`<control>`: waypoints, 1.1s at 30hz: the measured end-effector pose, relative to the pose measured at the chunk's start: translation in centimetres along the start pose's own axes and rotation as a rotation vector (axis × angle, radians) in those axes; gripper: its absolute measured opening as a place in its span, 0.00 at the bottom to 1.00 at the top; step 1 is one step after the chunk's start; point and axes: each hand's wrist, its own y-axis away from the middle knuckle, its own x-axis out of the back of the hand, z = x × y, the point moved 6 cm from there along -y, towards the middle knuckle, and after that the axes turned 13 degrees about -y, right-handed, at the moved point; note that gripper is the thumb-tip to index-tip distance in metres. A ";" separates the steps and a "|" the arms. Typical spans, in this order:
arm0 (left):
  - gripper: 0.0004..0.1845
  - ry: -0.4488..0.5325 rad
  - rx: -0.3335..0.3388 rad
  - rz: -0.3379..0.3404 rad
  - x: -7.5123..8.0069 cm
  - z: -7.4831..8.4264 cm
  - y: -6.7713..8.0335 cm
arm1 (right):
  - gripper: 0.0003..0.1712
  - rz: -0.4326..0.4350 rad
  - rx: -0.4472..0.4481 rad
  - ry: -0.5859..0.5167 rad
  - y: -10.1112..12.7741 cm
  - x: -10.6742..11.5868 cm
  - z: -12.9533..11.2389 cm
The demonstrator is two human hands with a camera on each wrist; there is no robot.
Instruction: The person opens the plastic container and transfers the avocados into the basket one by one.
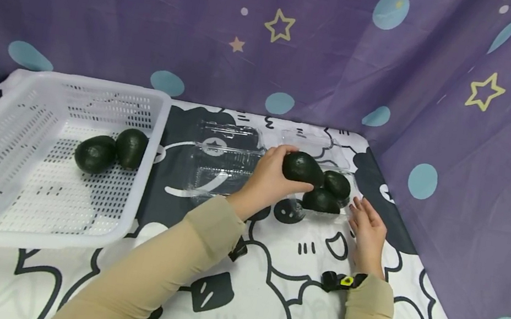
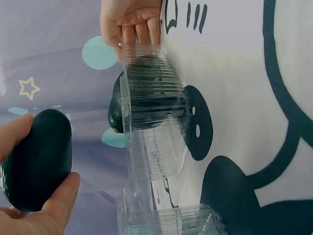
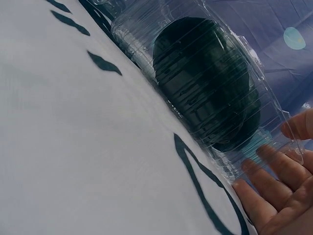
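My left hand [image 1: 274, 176] grips a dark green avocado [image 1: 301, 167] between thumb and fingers, above the left part of a clear plastic clamshell box [image 1: 344, 216]. Two more avocados lie in the box's right part, a rear one [image 1: 337, 185] and a front one [image 1: 321, 200]. In the left wrist view the held avocado [image 2: 41, 159] shows apart from the box. My right hand [image 1: 368, 230] is at the box's right end, fingers loosely extended. The right wrist view shows its fingertips [image 3: 266, 152] at the ribbed side wall, with the thumb near the rim.
A white perforated basket [image 1: 140, 202] on the left holds two avocados [image 1: 95, 154]. Another clear clamshell box [image 1: 220, 176] stands open between basket and filled box. A patterned cloth [image 1: 264, 295] covers the table; a purple curtain [image 1: 320, 69] hangs behind and on the right.
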 end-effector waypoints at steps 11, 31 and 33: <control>0.44 -0.012 0.031 0.031 1.9 0.0 1.8 | 0.32 0.008 -0.002 -0.009 0.0 0.1 0.0; 0.44 0.022 0.030 0.073 5.7 0.1 3.3 | 0.31 0.028 -0.019 -0.021 -0.2 0.2 0.2; 0.44 0.026 0.041 0.074 6.0 0.0 3.3 | 0.31 0.033 -0.023 -0.020 -0.3 0.2 0.2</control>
